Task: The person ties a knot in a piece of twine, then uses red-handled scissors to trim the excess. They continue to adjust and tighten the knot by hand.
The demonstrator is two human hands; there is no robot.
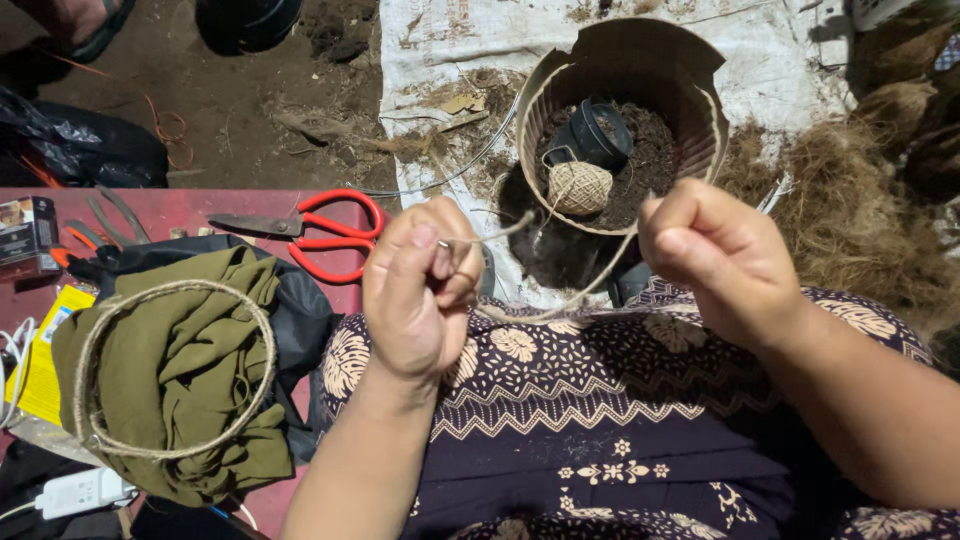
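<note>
Twine (560, 300) sags between both hands — left hand (420, 290) and right hand (715, 255) each grip it, clenched.

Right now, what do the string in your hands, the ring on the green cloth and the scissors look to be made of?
String: coarse tan plant-fibre twine, probably jute; matte, hairy.
Ring: hoop wrapped in similar twine; its core is hidden.
Scissors: dull grey metal blades, glossy red handles, likely plastic.
</note>
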